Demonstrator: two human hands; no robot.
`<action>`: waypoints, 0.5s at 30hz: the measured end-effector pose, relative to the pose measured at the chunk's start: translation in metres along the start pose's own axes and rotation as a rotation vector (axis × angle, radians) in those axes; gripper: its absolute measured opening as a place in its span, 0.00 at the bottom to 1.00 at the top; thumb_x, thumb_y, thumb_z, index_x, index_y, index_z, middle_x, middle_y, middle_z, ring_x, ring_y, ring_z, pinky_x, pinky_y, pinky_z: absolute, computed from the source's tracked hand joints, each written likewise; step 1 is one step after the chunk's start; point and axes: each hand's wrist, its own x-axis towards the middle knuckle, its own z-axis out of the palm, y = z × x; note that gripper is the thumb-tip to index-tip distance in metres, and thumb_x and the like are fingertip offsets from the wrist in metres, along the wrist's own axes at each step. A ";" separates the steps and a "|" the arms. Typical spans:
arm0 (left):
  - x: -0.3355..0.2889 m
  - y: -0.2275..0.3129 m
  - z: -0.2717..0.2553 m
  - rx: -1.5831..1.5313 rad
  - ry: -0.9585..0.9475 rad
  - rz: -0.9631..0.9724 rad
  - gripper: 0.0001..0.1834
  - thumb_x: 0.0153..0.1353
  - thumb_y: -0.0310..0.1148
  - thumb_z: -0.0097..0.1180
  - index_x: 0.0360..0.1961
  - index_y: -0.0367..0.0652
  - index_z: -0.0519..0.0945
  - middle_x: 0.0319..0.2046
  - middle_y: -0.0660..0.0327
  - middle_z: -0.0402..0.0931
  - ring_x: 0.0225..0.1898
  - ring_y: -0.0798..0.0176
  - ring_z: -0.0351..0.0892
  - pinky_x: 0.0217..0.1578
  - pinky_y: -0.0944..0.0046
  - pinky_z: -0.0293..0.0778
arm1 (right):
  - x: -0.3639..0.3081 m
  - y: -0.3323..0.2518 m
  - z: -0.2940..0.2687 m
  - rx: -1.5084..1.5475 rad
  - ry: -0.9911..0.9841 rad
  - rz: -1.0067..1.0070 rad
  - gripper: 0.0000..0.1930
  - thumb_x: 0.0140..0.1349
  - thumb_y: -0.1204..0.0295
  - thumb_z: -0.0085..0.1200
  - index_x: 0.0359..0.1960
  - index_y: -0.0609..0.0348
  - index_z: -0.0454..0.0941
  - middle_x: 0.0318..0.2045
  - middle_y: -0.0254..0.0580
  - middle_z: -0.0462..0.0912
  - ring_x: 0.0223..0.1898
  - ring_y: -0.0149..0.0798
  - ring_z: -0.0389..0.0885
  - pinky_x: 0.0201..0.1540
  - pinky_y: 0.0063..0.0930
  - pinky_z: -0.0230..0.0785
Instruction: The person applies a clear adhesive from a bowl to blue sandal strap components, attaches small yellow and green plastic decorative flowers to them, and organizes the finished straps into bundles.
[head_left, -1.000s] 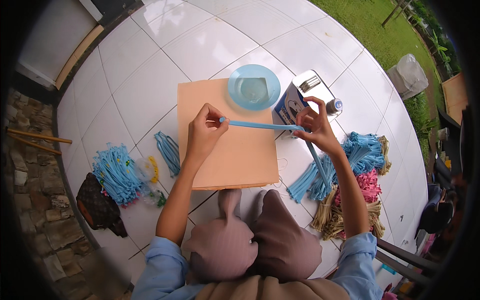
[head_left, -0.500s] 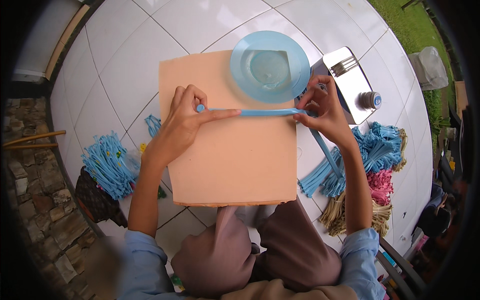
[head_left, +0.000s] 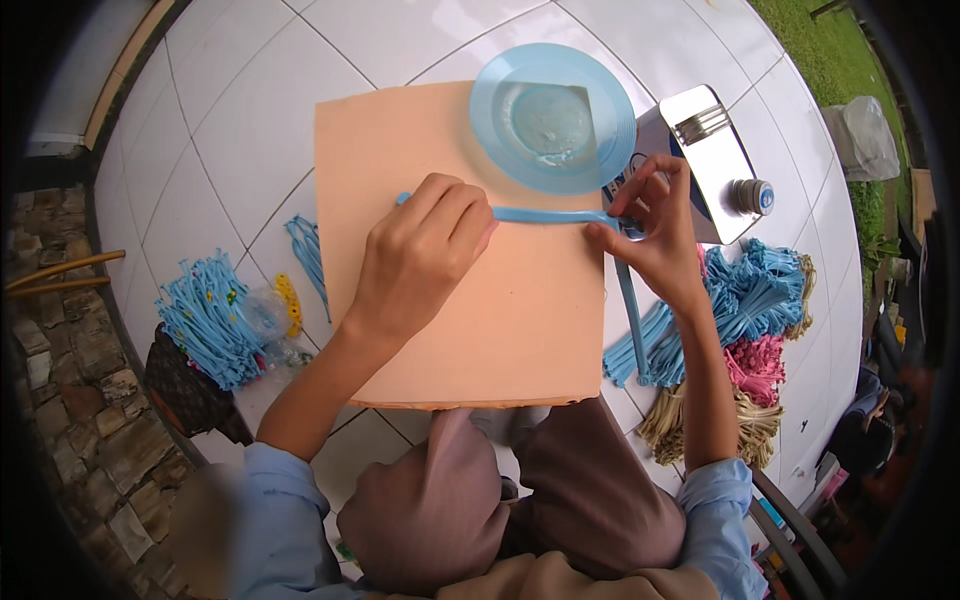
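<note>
A flat pale-blue strip (head_left: 550, 215) stretches across the upper part of a peach-coloured board (head_left: 480, 320) that lies over my knees. My left hand (head_left: 420, 245) is closed over the strip's left portion, fingers curled down, with the strip's rounded left end poking out beyond it. What its fingertips do underneath is hidden. At the board's right edge, my right hand (head_left: 655, 220) pinches the strip between thumb and fingers. From that pinch the strip's loose tail hangs down to the right, past the board's edge.
A translucent blue plate (head_left: 487, 135) holding a pale glossy substance sits at the board's far right corner. Beside it stands a metal can (head_left: 715, 180) with a screw cap. Bundled blue strips (head_left: 750, 285), pink bundles (head_left: 755, 370) and beige bundles (head_left: 665, 425) lie right; blue stems (head_left: 210, 320) lie left.
My left hand has slid right along the strip, and its extended index finger has curled in. The right hand keeps its pinch. The strip's tail hangs more steeply.
</note>
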 end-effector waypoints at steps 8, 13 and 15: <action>0.005 0.011 -0.001 0.074 -0.104 0.057 0.20 0.44 0.21 0.57 0.41 0.53 0.80 0.33 0.66 0.73 0.35 0.64 0.73 0.28 0.67 0.73 | -0.005 0.000 0.003 -0.002 0.034 0.006 0.27 0.48 0.77 0.64 0.42 0.55 0.55 0.29 0.39 0.71 0.35 0.31 0.73 0.42 0.26 0.71; 0.001 0.010 0.006 0.167 -0.137 0.086 0.29 0.45 0.21 0.56 0.49 0.62 0.78 0.34 0.66 0.70 0.37 0.64 0.69 0.29 0.68 0.72 | -0.009 0.025 0.001 0.091 0.016 -0.139 0.28 0.46 0.78 0.65 0.40 0.53 0.55 0.32 0.40 0.73 0.39 0.34 0.74 0.49 0.31 0.65; 0.002 0.011 0.007 0.173 -0.126 0.082 0.29 0.44 0.20 0.56 0.49 0.62 0.78 0.34 0.66 0.69 0.37 0.63 0.69 0.29 0.67 0.72 | -0.011 0.029 -0.002 0.125 0.011 -0.209 0.28 0.46 0.79 0.66 0.40 0.53 0.55 0.33 0.41 0.74 0.40 0.35 0.74 0.51 0.33 0.62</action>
